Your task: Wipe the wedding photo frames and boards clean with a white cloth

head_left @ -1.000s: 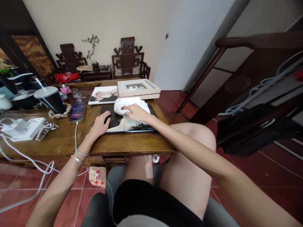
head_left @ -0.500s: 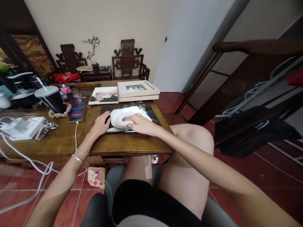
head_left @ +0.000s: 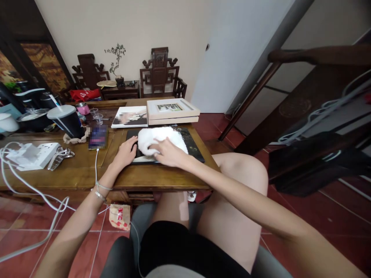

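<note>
A dark glossy picture panel (head_left: 194, 146) lies flat near the front edge of a low wooden table (head_left: 81, 170). My right hand (head_left: 168, 152) presses a white cloth (head_left: 160, 137) down on the panel, fingers curled over the cloth's near edge. My left hand (head_left: 126, 150) rests flat on the panel's left edge with its fingers apart, holding nothing. Both forearms reach forward over my knees.
Behind the panel lie a photo print (head_left: 130, 116) and a stack of light wooden frames (head_left: 172, 110). To the left are a phone (head_left: 97, 136) on a charging cable, a dark lidded cup (head_left: 68, 121), keys (head_left: 60, 156) and a white power strip (head_left: 33, 154). Carved chairs stand at the wall.
My right hand dragged the white cloth from the panel's far part towards me and to the left. My left hand stayed on the panel's left edge.
</note>
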Available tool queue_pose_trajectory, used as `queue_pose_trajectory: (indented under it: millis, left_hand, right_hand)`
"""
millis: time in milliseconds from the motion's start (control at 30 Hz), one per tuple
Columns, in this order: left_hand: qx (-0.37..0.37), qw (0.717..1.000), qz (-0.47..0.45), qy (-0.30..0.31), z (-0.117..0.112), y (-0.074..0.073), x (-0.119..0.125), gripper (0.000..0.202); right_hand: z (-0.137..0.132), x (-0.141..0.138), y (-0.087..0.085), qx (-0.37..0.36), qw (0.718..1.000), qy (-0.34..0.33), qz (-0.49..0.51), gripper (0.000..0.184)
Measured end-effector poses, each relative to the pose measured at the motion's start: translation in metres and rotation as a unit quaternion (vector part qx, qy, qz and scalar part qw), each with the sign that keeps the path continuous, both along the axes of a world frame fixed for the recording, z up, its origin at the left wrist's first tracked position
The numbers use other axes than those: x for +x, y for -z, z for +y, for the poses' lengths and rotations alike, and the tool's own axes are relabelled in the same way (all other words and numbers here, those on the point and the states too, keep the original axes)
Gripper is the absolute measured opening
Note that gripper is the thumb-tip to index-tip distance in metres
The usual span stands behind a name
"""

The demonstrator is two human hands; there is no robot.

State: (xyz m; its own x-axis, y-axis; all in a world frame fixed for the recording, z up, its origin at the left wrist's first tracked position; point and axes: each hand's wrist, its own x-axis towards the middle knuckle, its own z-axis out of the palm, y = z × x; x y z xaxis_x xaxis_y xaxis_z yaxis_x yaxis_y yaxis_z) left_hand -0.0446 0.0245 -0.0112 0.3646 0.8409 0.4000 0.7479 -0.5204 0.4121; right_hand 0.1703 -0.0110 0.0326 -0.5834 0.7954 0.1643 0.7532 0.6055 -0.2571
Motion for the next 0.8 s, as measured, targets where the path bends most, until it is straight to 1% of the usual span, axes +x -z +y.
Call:
queue_pose_trajectory:
  millis: [67,133,200,233,300,433,533,600,633,700,767,800]
  left_hand:
    - [-0.004,1.000,0.000,-0.001,0.000,0.000,0.000,0.041]
    - [-0.010,1.000,-0.003,-0.006,-0.001,-0.001,0.001,0.041]
    - [-0.015,1.000,-0.002,-0.010,-0.002,-0.001,0.001,0.040]
    - [-0.016,1.000,0.000,-0.010,-0.003,-0.002,0.001,0.040]
    - [-0.014,1.000,0.003,-0.008,-0.003,-0.002,0.000,0.040]
    - [-0.003,1.000,-0.002,-0.008,-0.004,-0.002,0.000,0.038]
    - [0.019,1.000,-0.023,-0.001,-0.006,-0.007,0.001,0.037]
    - [0.031,0.998,-0.056,-0.006,-0.008,-0.012,0.001,0.038]
    - [0.033,0.996,-0.082,-0.015,-0.008,-0.014,0.001,0.039]
    - [0.030,0.988,-0.144,-0.038,-0.008,-0.017,0.000,0.043]
    - [0.027,0.978,-0.196,-0.059,-0.006,-0.017,-0.001,0.048]
    - [0.027,0.975,-0.211,-0.064,-0.006,-0.017,-0.002,0.050]
  right_hand:
    - [-0.033,0.006,0.000,0.003,1.000,-0.031,0.005,0.037]
    - [-0.059,0.013,-0.004,0.001,0.998,-0.067,0.015,0.035]
    - [-0.074,0.019,-0.011,-0.005,0.995,-0.094,0.027,0.034]
    - [-0.076,0.022,-0.014,-0.007,0.995,-0.096,0.035,0.033]
    - [-0.068,0.027,-0.020,-0.013,0.996,-0.072,0.049,0.034]
    - [-0.032,0.025,-0.034,-0.025,0.998,0.050,0.041,0.038]
    - [-0.008,0.007,-0.042,-0.039,0.991,0.129,0.019,0.041]
    - [0.000,-0.011,-0.041,-0.037,0.987,0.153,0.012,0.041]
    - [0.002,-0.020,-0.038,-0.027,0.988,0.149,0.012,0.041]
    - [0.002,-0.036,-0.028,0.001,0.995,0.104,0.014,0.040]
    - [-0.003,-0.042,-0.014,0.022,0.999,0.019,0.015,0.039]
    - [-0.008,-0.041,-0.007,0.025,0.999,-0.025,0.016,0.039]
